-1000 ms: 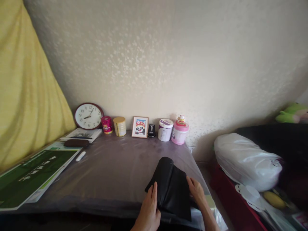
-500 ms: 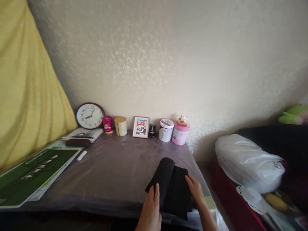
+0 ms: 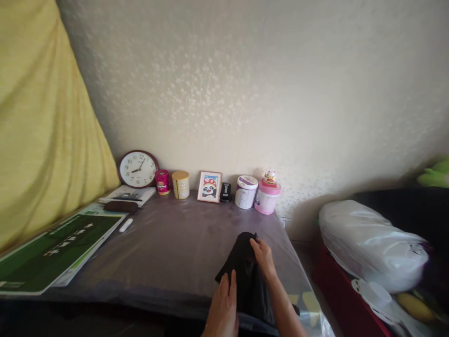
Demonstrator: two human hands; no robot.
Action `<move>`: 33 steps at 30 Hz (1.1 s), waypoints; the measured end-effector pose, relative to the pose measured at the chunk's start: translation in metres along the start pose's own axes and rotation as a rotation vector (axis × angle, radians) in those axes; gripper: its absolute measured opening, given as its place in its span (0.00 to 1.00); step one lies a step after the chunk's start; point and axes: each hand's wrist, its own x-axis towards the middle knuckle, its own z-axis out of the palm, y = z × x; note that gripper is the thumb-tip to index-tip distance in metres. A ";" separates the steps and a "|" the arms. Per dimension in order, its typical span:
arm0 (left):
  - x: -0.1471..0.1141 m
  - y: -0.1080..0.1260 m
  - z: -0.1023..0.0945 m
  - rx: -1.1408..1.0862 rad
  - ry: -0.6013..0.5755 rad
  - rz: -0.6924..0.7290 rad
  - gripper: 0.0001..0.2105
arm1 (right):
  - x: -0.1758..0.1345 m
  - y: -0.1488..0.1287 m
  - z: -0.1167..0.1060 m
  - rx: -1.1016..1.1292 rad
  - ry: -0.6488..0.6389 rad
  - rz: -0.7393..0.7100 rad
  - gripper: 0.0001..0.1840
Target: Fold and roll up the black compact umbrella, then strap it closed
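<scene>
A black piece of folded cloth (image 3: 242,262) lies at the front right part of the table; its exact kind cannot be made out. On its near left side rests my left hand (image 3: 224,299), open, with the fingers stretched out along the fabric. My right hand (image 3: 262,255) pinches the cloth's edge near the top and holds that flap over toward the left. My right forearm and hand hide part of the cloth's right side.
Along the wall stand a clock (image 3: 138,169), a pink can (image 3: 162,182), a yellow canister (image 3: 181,185), a picture frame (image 3: 209,186) and two tubs (image 3: 246,192). Green sheets (image 3: 63,252) lie left. A white plastic bag (image 3: 372,243) sits beyond the table's right edge.
My right hand has moved left and up, bringing the right part of the black cloth over toward the left part. My left hand stays on the cloth. The view has shifted slightly.
</scene>
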 end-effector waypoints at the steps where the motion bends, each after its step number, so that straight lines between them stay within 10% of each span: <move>1: 0.000 0.001 -0.003 0.002 -0.017 -0.010 0.44 | 0.002 0.002 0.005 0.011 0.006 0.025 0.23; 12: -0.004 -0.001 -0.015 -0.019 -0.079 -0.040 0.36 | 0.000 0.008 0.019 0.083 -0.083 0.045 0.26; 33: 0.007 0.013 -0.018 -0.135 0.255 -0.155 0.14 | -0.010 0.012 -0.003 -0.003 -0.599 -0.181 0.33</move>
